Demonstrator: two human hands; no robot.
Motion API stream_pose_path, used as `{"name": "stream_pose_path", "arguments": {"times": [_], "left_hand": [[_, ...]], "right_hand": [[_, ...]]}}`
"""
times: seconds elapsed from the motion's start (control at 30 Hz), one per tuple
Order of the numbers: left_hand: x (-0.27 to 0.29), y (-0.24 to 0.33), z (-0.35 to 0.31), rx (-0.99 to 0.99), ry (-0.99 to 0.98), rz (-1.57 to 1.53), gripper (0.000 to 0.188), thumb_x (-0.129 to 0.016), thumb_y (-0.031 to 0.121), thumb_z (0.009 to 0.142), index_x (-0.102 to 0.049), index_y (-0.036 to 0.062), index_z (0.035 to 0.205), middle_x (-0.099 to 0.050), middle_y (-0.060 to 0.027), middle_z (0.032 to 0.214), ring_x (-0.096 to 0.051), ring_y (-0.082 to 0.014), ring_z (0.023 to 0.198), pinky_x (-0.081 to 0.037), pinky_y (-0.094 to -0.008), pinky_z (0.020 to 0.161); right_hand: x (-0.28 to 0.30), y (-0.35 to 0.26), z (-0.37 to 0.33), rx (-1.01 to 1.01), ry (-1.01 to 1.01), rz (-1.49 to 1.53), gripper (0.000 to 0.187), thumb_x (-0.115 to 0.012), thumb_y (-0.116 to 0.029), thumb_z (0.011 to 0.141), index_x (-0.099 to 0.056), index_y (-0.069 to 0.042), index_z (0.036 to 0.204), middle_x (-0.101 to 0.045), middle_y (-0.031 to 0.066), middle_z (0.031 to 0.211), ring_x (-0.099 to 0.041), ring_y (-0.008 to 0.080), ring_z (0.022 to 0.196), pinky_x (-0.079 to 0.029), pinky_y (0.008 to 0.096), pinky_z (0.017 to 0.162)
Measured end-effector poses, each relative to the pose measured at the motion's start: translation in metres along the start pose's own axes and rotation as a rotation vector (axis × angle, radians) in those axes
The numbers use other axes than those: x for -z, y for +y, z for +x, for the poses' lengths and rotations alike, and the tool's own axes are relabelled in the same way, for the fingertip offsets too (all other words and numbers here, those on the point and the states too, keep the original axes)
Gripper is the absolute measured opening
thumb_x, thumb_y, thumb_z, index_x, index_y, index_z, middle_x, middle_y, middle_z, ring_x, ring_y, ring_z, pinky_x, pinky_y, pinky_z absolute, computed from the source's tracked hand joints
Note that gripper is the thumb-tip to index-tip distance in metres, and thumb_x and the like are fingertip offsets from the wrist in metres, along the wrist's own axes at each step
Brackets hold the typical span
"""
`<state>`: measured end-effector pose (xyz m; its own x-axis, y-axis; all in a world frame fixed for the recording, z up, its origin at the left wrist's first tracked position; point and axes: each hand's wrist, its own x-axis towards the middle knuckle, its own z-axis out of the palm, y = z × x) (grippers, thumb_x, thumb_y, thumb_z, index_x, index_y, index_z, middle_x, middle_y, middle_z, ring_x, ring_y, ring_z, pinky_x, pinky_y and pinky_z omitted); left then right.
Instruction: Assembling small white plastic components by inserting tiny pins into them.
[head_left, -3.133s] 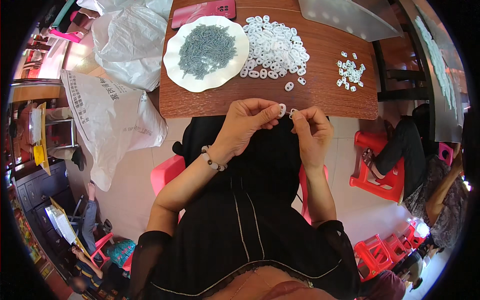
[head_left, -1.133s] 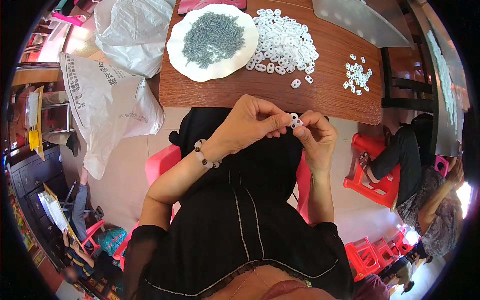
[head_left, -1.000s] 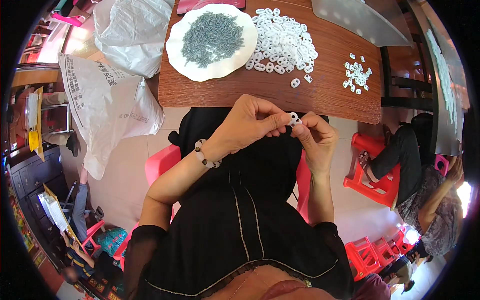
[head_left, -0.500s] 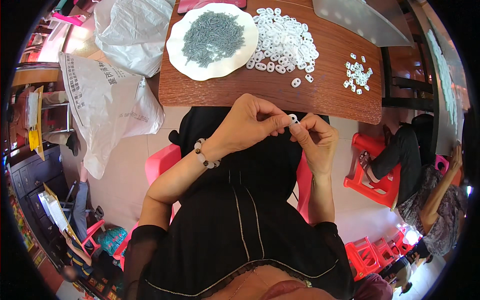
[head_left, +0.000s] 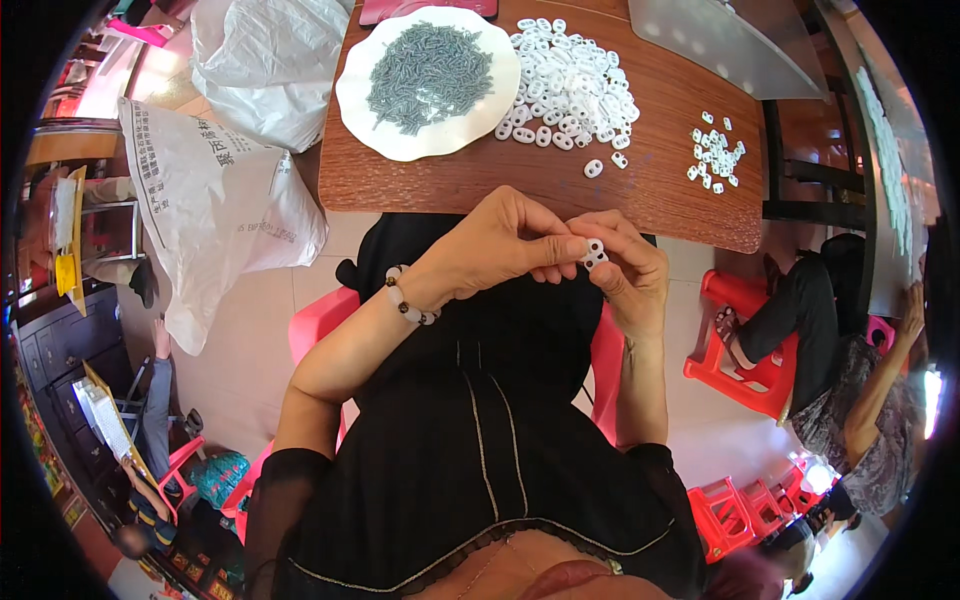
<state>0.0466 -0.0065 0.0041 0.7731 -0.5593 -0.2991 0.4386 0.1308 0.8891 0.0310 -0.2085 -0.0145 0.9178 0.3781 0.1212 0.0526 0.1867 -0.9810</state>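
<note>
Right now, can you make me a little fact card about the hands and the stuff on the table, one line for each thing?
Left hand: the left hand pinches a small white holed part
Right hand: the right hand grips the same part
Part: too small to tell if one piece or two joined
Wrist: beaded bracelet on the left
Table: brown wood-look table
Plate: wavy-edged white plate bearing grey tube-like bits
Beside plate: big white pile
Far right: smaller white group
</note>
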Motion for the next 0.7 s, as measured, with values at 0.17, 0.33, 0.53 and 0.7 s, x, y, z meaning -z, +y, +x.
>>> {"name": "stream_pose_path", "arguments": {"times": [0.17,0.33,0.53,0.7], "left_hand": [[-0.004,-0.003,-0.003,0.016,0.008,-0.227,0.026,-0.068,0.026,0.089,-0.072,-0.0003,0.088,-0.069,-0.0057,0.074,-0.061,-0.0072,0.064,-0.048,-0.0182,0.057],[-0.006,-0.006,-0.004,0.03,0.033,-0.26,0.026,-0.069,0.025,0.088,-0.072,0.0001,0.085,-0.068,-0.0056,0.074,-0.061,-0.0071,0.063,-0.048,-0.0188,0.058],[-0.011,-0.008,-0.007,-0.011,0.082,-0.281,0.023,-0.07,0.023,0.087,-0.072,-0.0002,0.084,-0.067,-0.0048,0.072,-0.06,-0.007,0.062,-0.047,-0.0189,0.057],[-0.011,-0.007,-0.007,-0.043,0.094,-0.221,0.022,-0.071,0.022,0.087,-0.073,-0.0005,0.086,-0.067,-0.0037,0.071,-0.06,-0.0066,0.062,-0.046,-0.0187,0.056]], "right_hand": [[-0.003,0.005,0.0,0.062,0.025,0.02,0.039,-0.072,-0.023,0.083,-0.065,0.004,0.11,-0.062,0.0124,0.109,-0.056,0.0194,0.1,-0.046,0.0303,0.085],[-0.003,0.003,0.001,0.103,0.029,-0.063,0.036,-0.071,-0.022,0.084,-0.066,0.004,0.108,-0.064,0.013,0.105,-0.056,0.0202,0.098,-0.046,0.0304,0.083],[-0.003,0.005,0.0,0.137,0.022,-0.11,0.038,-0.071,-0.023,0.084,-0.065,0.004,0.109,-0.064,0.0137,0.108,-0.056,0.0201,0.098,-0.045,0.0295,0.083],[-0.009,-0.002,-0.001,0.098,0.025,-0.063,0.042,-0.071,-0.023,0.084,-0.063,0.005,0.114,-0.063,0.0146,0.111,-0.056,0.0204,0.1,-0.045,0.0297,0.085]]}}
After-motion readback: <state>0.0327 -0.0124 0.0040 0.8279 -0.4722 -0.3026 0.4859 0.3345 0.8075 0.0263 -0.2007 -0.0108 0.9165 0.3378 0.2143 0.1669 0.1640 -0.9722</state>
